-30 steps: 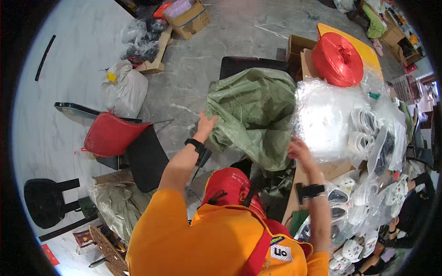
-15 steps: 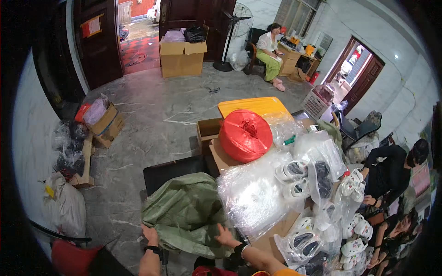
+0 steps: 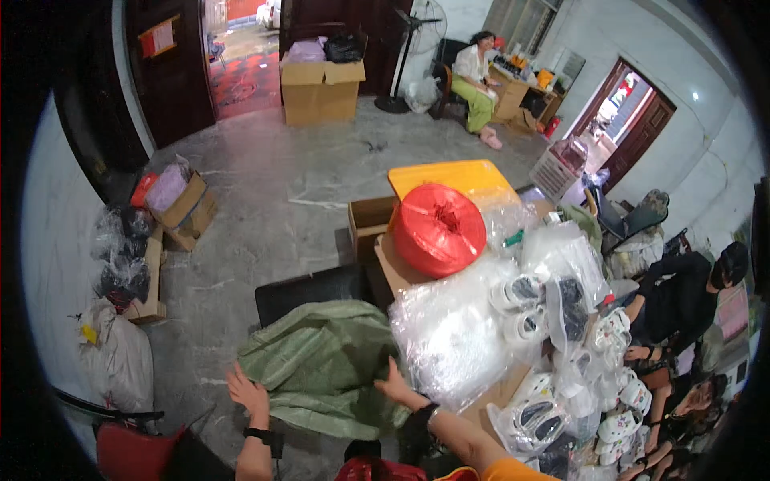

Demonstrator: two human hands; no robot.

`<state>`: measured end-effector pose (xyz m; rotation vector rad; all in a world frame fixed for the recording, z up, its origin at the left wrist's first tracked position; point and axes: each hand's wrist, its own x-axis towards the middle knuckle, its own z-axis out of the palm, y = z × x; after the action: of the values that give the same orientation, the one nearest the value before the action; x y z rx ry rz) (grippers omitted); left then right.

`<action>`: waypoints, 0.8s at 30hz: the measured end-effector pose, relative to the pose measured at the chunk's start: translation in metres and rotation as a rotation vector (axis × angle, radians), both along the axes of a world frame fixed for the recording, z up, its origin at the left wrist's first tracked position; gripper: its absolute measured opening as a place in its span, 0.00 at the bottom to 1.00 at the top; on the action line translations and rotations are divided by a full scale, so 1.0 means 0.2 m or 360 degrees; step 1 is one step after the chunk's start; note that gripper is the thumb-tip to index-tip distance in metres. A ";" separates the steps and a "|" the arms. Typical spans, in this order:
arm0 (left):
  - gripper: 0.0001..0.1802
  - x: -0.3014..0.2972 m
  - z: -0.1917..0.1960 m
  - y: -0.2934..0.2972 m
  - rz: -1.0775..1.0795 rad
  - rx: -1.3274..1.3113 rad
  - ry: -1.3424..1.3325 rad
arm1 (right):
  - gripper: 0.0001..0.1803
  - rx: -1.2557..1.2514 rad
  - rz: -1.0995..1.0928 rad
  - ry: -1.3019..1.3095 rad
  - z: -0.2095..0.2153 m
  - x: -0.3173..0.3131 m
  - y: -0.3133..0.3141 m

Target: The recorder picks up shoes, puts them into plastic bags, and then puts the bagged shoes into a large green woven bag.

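Sack (image 3: 321, 365) between left grip (image 3: 249, 393) and right grip (image 3: 395, 386)

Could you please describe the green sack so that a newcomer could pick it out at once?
Start at the big red roll near the centre. Nearer the camera, between the left hand and the right hand, is the green sack, left of the clear plastic sheets. Its crumpled green fabric sets it apart from the white sack farther left.

No legible text (door sheet (image 3: 160, 38) included)
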<state>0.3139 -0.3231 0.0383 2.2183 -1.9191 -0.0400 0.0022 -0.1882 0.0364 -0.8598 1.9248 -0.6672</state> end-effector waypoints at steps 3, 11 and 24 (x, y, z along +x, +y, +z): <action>0.31 -0.04 0.12 0.04 -0.0722 0.0233 0.0085 | 0.46 -0.0264 -0.0280 0.0158 -0.08 -0.06 -0.19; 0.23 -0.01 -0.13 -0.01 -0.0516 0.0416 0.0725 | 0.33 0.0002 -0.0153 0.0557 0.11 -0.17 -0.39; 0.35 0.06 -0.19 -0.03 0.0061 0.1015 0.1102 | 0.23 0.0066 0.0363 0.0827 0.04 -0.19 -0.30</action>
<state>0.3263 -0.3289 0.0011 2.1240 -1.5783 -1.3796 -0.0357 -0.2476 0.0447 -1.2972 2.2329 -0.2783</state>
